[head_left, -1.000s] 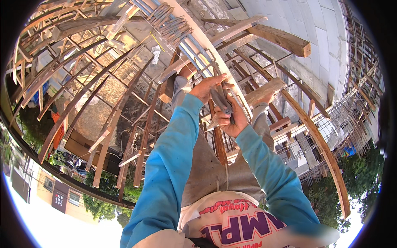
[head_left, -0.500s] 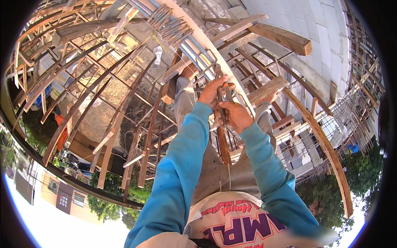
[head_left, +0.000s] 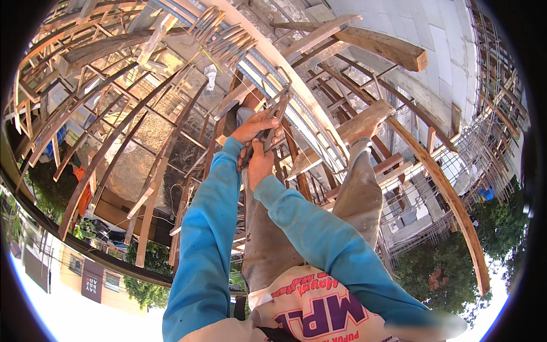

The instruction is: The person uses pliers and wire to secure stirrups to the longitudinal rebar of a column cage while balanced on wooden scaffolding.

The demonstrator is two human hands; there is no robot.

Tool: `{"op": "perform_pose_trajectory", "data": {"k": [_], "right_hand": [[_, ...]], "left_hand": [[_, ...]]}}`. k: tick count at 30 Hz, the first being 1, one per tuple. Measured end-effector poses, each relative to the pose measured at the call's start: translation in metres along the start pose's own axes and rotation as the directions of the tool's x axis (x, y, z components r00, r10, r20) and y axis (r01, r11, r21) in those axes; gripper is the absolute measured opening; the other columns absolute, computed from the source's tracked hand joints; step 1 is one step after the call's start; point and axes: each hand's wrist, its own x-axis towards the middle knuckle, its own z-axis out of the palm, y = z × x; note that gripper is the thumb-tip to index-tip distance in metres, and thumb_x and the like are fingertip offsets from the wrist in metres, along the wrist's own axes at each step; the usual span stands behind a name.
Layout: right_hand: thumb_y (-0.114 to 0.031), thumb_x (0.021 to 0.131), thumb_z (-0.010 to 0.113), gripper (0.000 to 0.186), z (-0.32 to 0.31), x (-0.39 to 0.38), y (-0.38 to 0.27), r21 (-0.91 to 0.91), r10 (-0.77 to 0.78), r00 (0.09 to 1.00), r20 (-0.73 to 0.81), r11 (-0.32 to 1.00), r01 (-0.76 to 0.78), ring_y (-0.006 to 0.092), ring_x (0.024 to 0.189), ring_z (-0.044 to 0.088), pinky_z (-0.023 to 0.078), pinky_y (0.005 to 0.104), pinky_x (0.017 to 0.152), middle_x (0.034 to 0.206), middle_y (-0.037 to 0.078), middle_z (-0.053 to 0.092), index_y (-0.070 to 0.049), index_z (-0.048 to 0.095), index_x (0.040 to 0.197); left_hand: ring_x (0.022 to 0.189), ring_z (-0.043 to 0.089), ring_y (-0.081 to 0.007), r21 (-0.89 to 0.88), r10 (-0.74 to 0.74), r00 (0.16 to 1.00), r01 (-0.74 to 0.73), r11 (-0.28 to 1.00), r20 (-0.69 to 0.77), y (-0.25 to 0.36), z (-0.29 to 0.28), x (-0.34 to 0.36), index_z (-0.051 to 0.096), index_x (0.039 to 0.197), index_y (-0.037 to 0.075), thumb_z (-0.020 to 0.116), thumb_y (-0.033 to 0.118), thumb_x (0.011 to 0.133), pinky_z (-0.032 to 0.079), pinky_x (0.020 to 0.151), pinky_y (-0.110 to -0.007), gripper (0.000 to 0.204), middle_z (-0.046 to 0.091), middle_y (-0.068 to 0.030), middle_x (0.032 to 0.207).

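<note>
Both my hands grip the handles of metal pincers [head_left: 276, 112]. My left hand [head_left: 254, 126] holds the upper part of the handles, and my right hand [head_left: 260, 166] clasps them just below. The pincer jaws touch a stirrup of a long rebar cage [head_left: 296, 114] that runs diagonally from the upper left toward the middle. Both arms wear blue sleeves. My legs in grey trousers stand on wooden planks, the right foot [head_left: 364, 132] on a plank end [head_left: 370, 117].
Timber scaffold poles and braces [head_left: 148, 188] spread out below on the left, high above the ground. A thick wooden beam [head_left: 387, 48] juts out at the upper right beside a grey block wall [head_left: 433, 34]. Trees [head_left: 456, 273] and rebar frames lie far below on the right.
My hands and the pincers have moved left and further out, from in front of my knees up to the rebar cage. Both arms are now more stretched.
</note>
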Motion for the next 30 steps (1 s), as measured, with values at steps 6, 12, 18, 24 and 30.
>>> {"op": "perform_pose_trajectory", "data": {"k": [6,12,18,24,30], "right_hand": [[-0.030,0.091,0.054,0.026,-0.008,0.003,0.010,0.074,-0.106,0.994,0.014,0.992,0.104,0.0200,0.049,0.053,0.042,0.0353,0.043,0.062,0.008,0.055,-0.005,0.052,0.087],[-0.029,0.082,0.070,0.027,-0.071,-0.034,-0.092,-0.459,0.306,0.928,0.213,0.870,-0.181,0.0186,0.068,0.063,0.057,0.0370,0.067,0.075,0.006,0.062,-0.004,0.061,0.088],[-0.039,0.068,0.072,0.044,-0.075,-0.034,-0.192,-0.993,0.197,0.980,-0.008,0.111,-0.030,0.0209,0.078,0.067,0.057,0.0355,0.067,0.080,0.012,0.066,0.002,0.068,0.083],[-0.042,0.073,0.064,0.065,-0.063,-0.051,-0.148,-0.849,-0.430,0.892,0.141,-0.515,-0.114,0.0354,0.090,0.065,0.054,0.0418,0.075,0.107,0.027,0.058,0.010,0.051,0.108],[-0.044,0.088,0.054,0.056,-0.068,-0.053,-0.148,-0.841,-0.329,0.919,0.219,-0.540,0.007,0.0380,0.085,0.062,0.052,0.0450,0.069,0.101,0.024,0.057,0.006,0.044,0.111]], "left_hand": [[0.070,0.059,-0.0180,0.044,-0.047,0.999,0.048,0.998,-0.017,-0.004,-0.006,-0.004,0.048,0.110,0.005,0.066,0.020,0.088,0.051,0.060,-0.032,0.032,0.057,-0.0083,0.079],[0.070,0.060,-0.0199,-0.201,0.148,0.973,-0.182,0.962,-0.175,-0.033,0.060,0.010,0.046,0.100,0.008,0.061,0.013,0.089,0.055,0.057,-0.036,0.019,0.057,-0.0080,0.082],[0.064,0.061,-0.0202,-0.286,0.206,0.824,-0.401,0.870,-0.528,-0.038,0.118,0.053,0.045,0.098,0.004,0.058,0.010,0.089,0.054,0.048,-0.037,0.017,0.057,-0.0091,0.077],[0.058,0.062,-0.0238,0.036,0.284,0.725,-0.338,0.941,-0.628,-0.046,0.110,0.071,0.049,0.090,-0.004,0.056,0.005,0.084,0.051,0.049,-0.034,0.013,0.061,-0.0142,0.072],[0.065,0.061,-0.0201,0.011,0.147,0.862,-0.162,0.987,-0.485,-0.029,0.102,0.046,0.054,0.097,-0.004,0.063,0.015,0.083,0.050,0.057,-0.034,0.026,0.062,-0.0119,0.076]]}}
